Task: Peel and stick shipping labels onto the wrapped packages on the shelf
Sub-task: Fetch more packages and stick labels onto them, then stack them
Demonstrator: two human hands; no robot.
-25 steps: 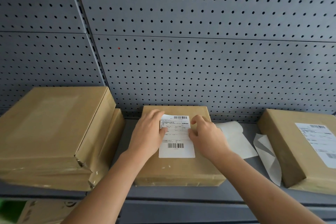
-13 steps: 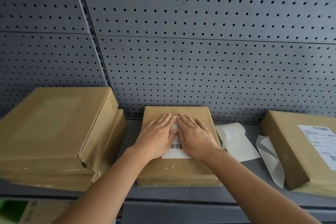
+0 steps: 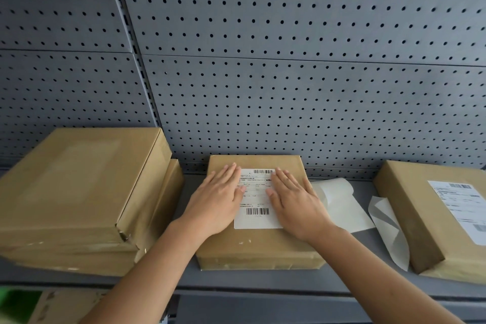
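Note:
A brown wrapped package lies in the middle of the grey shelf. A white shipping label with barcodes lies flat on its top. My left hand presses flat on the label's left edge, fingers straight. My right hand presses flat on the label's right edge, fingers straight. The label's middle shows between the two hands. At the right stands another wrapped package that bears its own label.
Two stacked brown packages without labels fill the left of the shelf. Two peeled backing sheets lie between the middle and right packages. Grey pegboard closes the back. A lower shelf shows a box at bottom left.
Both hands went from pinching the label's top edge to lying together over it, then slid apart to its left and right sides, leaving it flat on the package.

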